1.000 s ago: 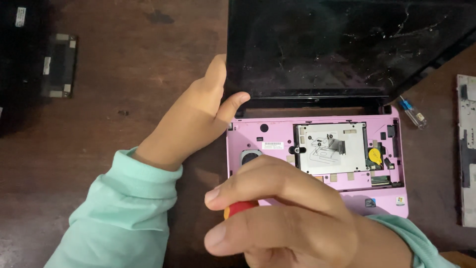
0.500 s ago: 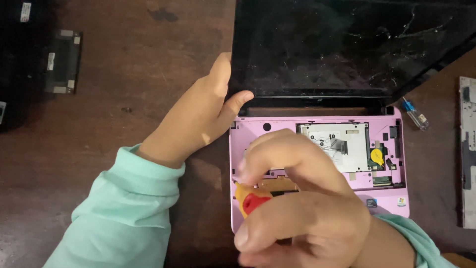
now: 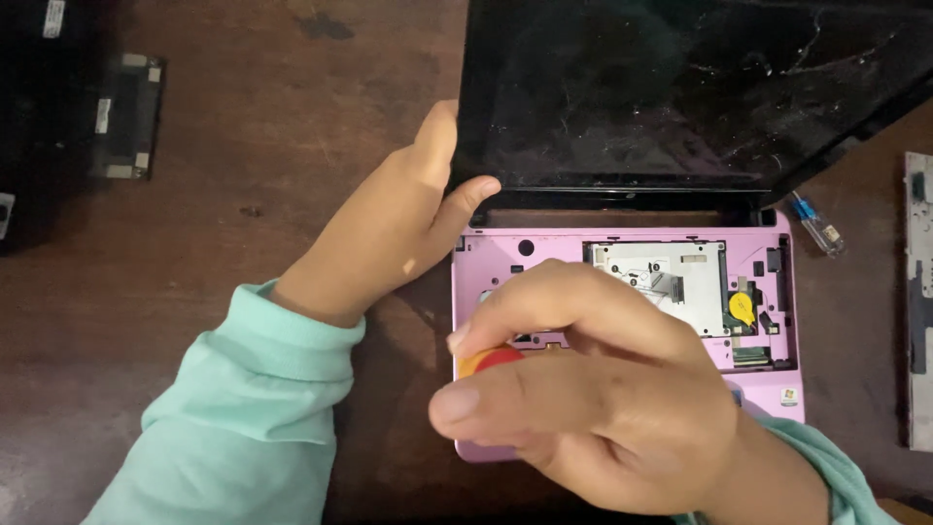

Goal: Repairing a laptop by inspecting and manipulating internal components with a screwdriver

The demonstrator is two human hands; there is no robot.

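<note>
The right hand (image 3: 603, 389) grips a red-and-yellow screwdriver handle (image 3: 486, 362) over the opened pink laptop base (image 3: 505, 258); at ten o'clock, the left hand (image 3: 389, 228) steadies its dark screen (image 3: 680, 87).

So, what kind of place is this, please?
Probably a repair bench or home work table. An opened pink laptop lies on a dark wooden table, the right hand holds a red-handled tool over it, and loose parts lie nearby.
</note>
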